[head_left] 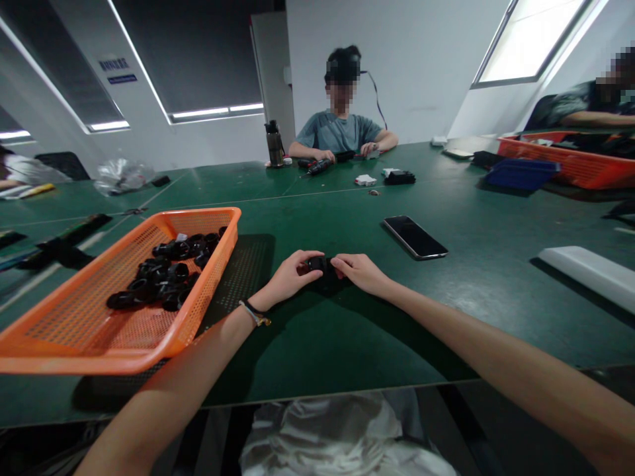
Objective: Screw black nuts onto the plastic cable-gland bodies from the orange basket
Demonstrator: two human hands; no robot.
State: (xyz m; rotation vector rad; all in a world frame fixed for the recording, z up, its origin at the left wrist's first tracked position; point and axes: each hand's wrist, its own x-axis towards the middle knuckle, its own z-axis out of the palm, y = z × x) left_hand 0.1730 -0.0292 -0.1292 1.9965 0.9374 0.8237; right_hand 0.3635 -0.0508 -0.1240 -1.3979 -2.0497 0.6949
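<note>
A small black plastic part (317, 264) is held just above the green table, in front of me. My left hand (296, 272) grips it between thumb and fingers from the left. On its other side, my right hand (361, 272) is pinched closed with the fingertips at the part's right end; what exactly they pinch is too small to make out. To the left stands an orange perforated basket (225, 248), holding several black ring-shaped parts (161, 274) in a loose heap.
A smartphone (415, 236) lies right of my hands, and a white long object (590, 274) farther right. Across the table (307, 357) a person (342, 132) handles items near a bottle (274, 143). A blue bin (520, 174) and red-orange crate (570, 162) stand back right.
</note>
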